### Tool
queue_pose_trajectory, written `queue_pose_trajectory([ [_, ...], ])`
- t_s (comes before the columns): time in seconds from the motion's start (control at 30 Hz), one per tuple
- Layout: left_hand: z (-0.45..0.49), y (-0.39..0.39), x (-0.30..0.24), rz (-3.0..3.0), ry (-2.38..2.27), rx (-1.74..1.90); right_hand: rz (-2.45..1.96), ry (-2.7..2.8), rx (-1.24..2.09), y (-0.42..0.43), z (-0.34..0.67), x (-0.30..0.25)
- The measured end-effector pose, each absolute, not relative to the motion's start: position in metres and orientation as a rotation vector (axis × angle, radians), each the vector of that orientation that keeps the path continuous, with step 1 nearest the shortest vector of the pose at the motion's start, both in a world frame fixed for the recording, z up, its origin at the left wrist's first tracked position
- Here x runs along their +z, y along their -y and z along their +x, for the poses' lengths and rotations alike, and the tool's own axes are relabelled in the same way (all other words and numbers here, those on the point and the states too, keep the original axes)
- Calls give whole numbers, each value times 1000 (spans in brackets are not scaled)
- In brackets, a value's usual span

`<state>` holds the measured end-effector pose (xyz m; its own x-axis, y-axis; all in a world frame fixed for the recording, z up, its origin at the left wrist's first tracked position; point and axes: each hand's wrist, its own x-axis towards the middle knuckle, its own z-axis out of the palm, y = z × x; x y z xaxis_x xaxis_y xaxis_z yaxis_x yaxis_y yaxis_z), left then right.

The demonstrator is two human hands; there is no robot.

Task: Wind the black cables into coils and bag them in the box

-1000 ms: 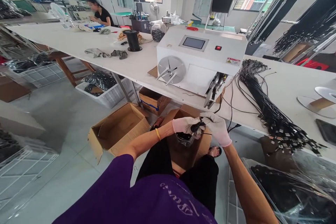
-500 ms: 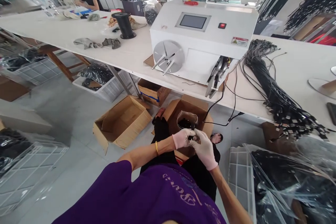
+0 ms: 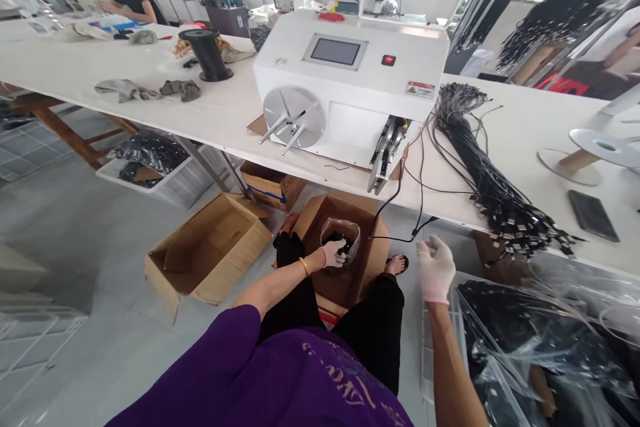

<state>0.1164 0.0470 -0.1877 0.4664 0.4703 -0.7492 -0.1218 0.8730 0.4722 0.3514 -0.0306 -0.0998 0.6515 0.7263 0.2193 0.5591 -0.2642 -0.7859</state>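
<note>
My left hand (image 3: 332,253), in a pale glove, grips a clear plastic bag (image 3: 341,237) with a coiled black cable inside, held over an open cardboard box (image 3: 343,280) between my knees. My right hand (image 3: 435,268), also gloved, hangs free to the right with its fingers loosely apart and nothing in it. Above the hands a white winding machine (image 3: 350,90) with a touch screen and a metal disc stands on the long white table (image 3: 150,103).
A thick bundle of black cables (image 3: 480,173) lies on the table right of the machine, beside a phone (image 3: 593,215). Another open box (image 3: 210,255) sits on the floor at left. Clear bags of cables (image 3: 540,340) fill a crate at right. A person sits far left.
My hands have parted: the right one let go and moved off to the right, while the left lowered the bagged cable towards the box. The camera view tilted downward.
</note>
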Motion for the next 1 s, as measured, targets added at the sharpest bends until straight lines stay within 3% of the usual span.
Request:
queue_pose_trajectory([
  [0.2,156,-62,-152,607,-1034,423,-1810,941,762,-5,357,-103],
  [0.4,181,-40,-103,795,-833,440,-1784,1343,753,50,277,-106],
  [0.67,107,51,-35,980,-491,238,-1292,2014,505,67,287,-24],
  [0.8,62,27,19,939,-416,766,-1377,2012,411,63,270,-33],
  [0.9,33,-2,19,897,-509,1177,-1379,2216,579,72,240,-31],
  [1.0,19,5,-3,1042,-578,928,-1275,2209,724,73,222,-6],
])
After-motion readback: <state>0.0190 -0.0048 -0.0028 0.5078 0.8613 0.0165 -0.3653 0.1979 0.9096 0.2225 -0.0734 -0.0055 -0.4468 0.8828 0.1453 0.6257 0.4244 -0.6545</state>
